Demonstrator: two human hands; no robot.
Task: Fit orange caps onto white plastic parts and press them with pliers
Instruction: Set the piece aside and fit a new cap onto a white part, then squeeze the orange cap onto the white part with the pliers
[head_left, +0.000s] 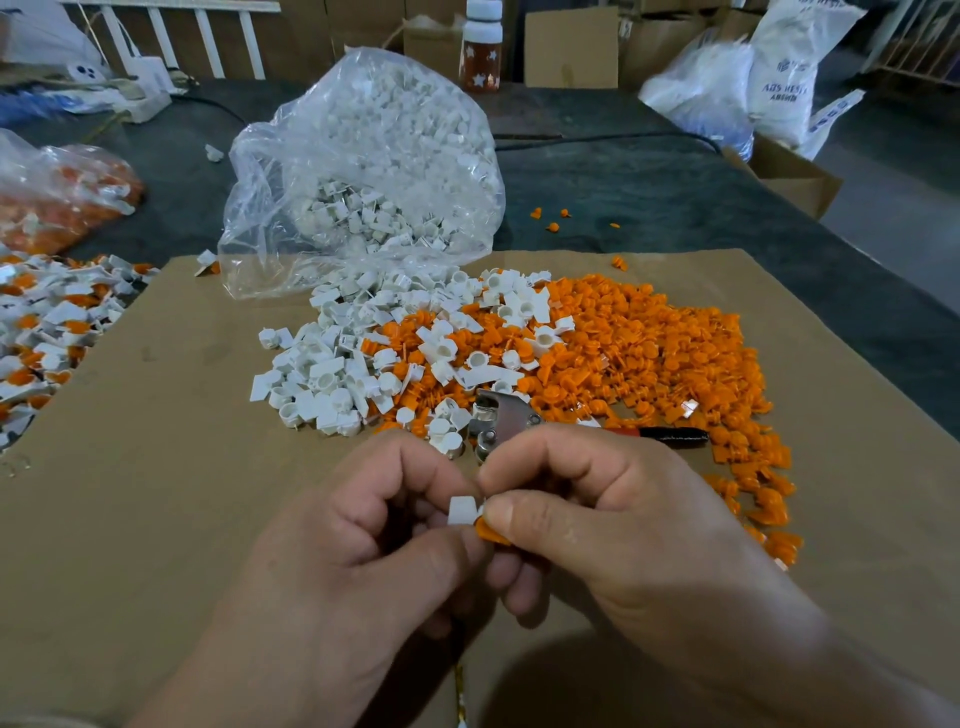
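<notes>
My left hand (374, 551) pinches a small white plastic part (462, 510) just above the cardboard sheet. My right hand (613, 525) pinches an orange cap (491, 532) against the part's right side, thumb on top. The pliers (511, 423) lie on the cardboard just beyond my fingers, metal jaws to the left, dark handle (672, 435) pointing right. A heap of loose white parts (332, 374) and a wider heap of orange caps (654, 353) spread across the middle of the sheet.
A clear plastic bag of white parts (363, 171) stands behind the heaps. Assembled white-and-orange pieces (47, 322) lie at the left edge, with a bag of orange pieces (57, 192) behind. The brown cardboard sheet (156, 467) covers a dark table; a bottle (480, 44) and boxes stand at the back.
</notes>
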